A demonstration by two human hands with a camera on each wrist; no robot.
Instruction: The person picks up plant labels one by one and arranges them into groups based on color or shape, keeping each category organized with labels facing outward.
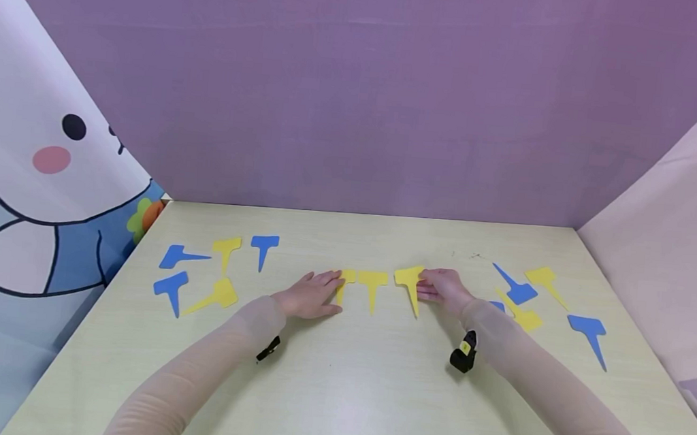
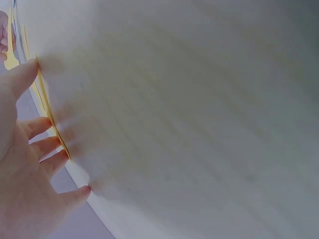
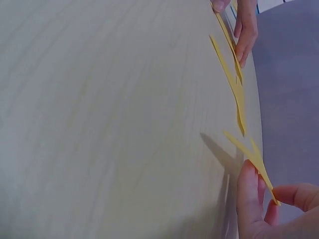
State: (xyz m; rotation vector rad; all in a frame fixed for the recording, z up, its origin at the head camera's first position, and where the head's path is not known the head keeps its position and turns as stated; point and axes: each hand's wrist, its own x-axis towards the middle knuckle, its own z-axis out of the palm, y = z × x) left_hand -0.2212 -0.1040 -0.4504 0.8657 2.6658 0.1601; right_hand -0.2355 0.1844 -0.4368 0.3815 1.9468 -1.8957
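Note:
My right hand (image 1: 446, 288) pinches a yellow T-shaped plant label (image 1: 408, 278) by the side of its head. In the right wrist view that label (image 3: 257, 160) is tilted up off the table and casts a shadow. Another yellow T-shaped label (image 1: 373, 281) lies flat to its left, stem toward me. Left of that, my left hand (image 1: 312, 294) rests spread on a third yellow label (image 1: 348, 276) and partly covers it. In the left wrist view, the straight fingertips of the left hand (image 2: 30, 164) touch along that label's edge.
Blue labels (image 1: 264, 241) and yellow labels (image 1: 223, 292) lie scattered on the left of the pale wooden table (image 1: 334, 394). More blue labels (image 1: 587, 325) and yellow ones (image 1: 542, 276) lie at the right, some partly under the right forearm. A purple backdrop (image 1: 369, 110) stands behind.

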